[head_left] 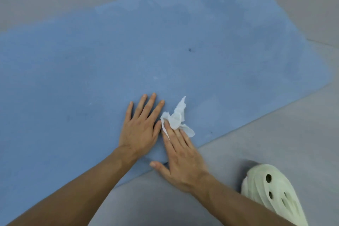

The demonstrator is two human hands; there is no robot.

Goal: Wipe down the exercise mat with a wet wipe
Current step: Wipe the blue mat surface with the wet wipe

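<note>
Soft, even light, fairly bright.
Wide-angle bend twd edges; pic slightly soft overall; right hand (180, 161) w/ mild motion blur; soft shadow beside shoe (271, 194).

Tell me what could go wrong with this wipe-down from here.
1. The wet wipe is crumpled and sits only under the fingertips of the right hand, so it may slip free or clean only narrow streaks.
2. The dark speck farther up the mat might be missed.

You are holding both bare forearms stretched forward, your left hand (141, 128) lying flat, palm down, with its fingers straight and slightly spread, while your right hand (181, 159) is lying just beside it, fingers straight, thumb sticking out sideways.
</note>
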